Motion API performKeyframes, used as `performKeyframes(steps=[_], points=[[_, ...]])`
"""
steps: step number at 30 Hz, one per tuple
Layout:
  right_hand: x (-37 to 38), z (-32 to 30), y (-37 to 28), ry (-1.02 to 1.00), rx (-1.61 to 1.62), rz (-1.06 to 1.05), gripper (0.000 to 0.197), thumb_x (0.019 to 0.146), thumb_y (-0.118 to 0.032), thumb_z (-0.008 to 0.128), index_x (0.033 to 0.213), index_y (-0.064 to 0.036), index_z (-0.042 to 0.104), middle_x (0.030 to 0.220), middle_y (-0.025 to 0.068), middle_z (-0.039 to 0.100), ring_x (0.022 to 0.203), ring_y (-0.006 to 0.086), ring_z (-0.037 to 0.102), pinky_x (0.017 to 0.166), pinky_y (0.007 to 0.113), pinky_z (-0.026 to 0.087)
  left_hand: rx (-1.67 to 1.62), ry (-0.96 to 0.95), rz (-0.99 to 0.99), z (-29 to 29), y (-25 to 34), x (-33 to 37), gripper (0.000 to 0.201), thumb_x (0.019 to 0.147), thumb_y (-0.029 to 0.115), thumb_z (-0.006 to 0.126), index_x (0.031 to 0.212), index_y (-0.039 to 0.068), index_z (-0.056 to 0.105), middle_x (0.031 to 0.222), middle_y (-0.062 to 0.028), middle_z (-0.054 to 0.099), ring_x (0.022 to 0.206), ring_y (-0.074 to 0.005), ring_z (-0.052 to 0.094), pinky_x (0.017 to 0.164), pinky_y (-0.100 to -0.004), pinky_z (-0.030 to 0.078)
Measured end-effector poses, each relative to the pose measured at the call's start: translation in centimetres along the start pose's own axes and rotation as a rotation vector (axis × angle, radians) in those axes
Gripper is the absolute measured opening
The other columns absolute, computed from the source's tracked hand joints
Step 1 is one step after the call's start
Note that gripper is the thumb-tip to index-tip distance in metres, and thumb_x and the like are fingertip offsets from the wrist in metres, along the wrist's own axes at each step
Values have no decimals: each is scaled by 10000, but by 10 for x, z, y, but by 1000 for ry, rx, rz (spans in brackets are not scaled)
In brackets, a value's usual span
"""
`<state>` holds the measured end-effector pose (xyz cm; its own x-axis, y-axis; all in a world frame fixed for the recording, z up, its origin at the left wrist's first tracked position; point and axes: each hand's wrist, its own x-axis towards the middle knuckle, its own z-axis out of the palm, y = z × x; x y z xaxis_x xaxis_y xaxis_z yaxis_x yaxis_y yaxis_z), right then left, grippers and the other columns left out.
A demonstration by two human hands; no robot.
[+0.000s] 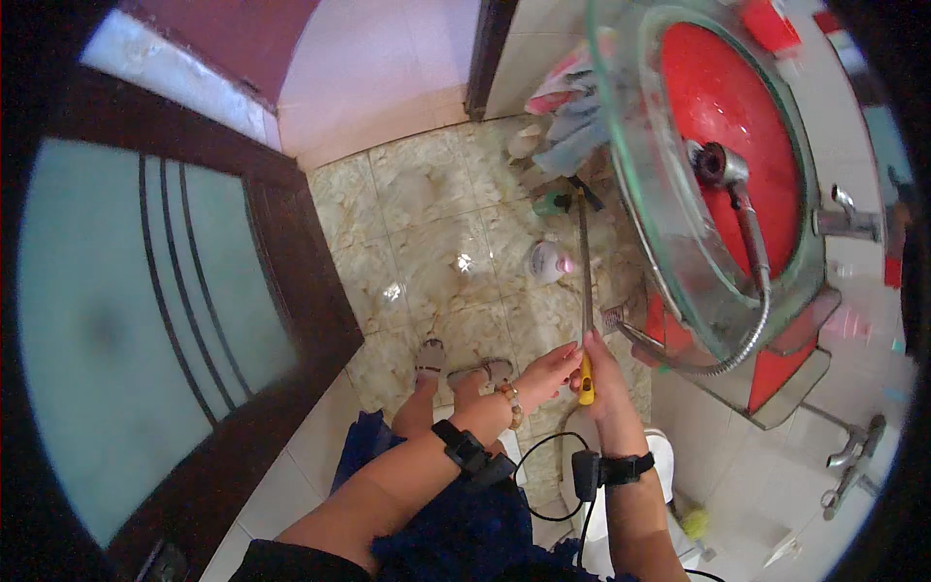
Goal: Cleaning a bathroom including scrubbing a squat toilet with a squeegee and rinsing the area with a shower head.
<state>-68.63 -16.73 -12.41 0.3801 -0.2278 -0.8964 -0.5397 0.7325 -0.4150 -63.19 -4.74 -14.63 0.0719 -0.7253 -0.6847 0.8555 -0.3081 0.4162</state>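
A long thin metal pole (586, 267) with a yellow end grip slants away from me over the floor. Its far end meets a small dark head (586, 193), whose exact kind I cannot make out. My right hand (610, 380) is wrapped round the pole near the yellow end. From the left, my left hand (549, 372) closes on the same part, its fingers bent against the pole beside my right hand. A white bottle with a pink cap (549, 263) and a green container (553, 203) are on the floor left of the pole.
A glass washbasin (737, 145) with a red bowl and a hose spray head (720, 165) juts out at the right. Cloths (574, 121) hang by it. At the left is a dark-framed frosted door (175, 291). The tiled floor (427, 233) looks shiny. Part of a white toilet (661, 464) shows behind my right wrist.
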Motion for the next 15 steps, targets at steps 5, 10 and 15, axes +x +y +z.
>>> performKeyframes(steps=[5,10,15], points=[[15,43,-24,55,-190,1,713,766,-97,581,1335,-124,153,637,19,492,409,119,459,363,228,367,-20,128,133,-22,5,0,581,805,557,422,1234,168,377,1059,-7,503,923,-140,469,766,-317,391],[26,47,-46,43,-215,2,696,753,-76,557,1322,-131,161,618,8,473,396,110,439,353,214,343,-64,115,136,-39,12,10,538,799,550,440,1166,157,426,1025,-8,518,882,-130,483,725,-285,397],[26,49,-67,-48,-114,-38,603,784,-122,535,1286,-139,201,613,7,467,390,100,415,359,214,330,-166,190,99,-66,16,15,468,798,487,490,1114,145,452,987,-28,544,823,-143,509,702,-295,420]])
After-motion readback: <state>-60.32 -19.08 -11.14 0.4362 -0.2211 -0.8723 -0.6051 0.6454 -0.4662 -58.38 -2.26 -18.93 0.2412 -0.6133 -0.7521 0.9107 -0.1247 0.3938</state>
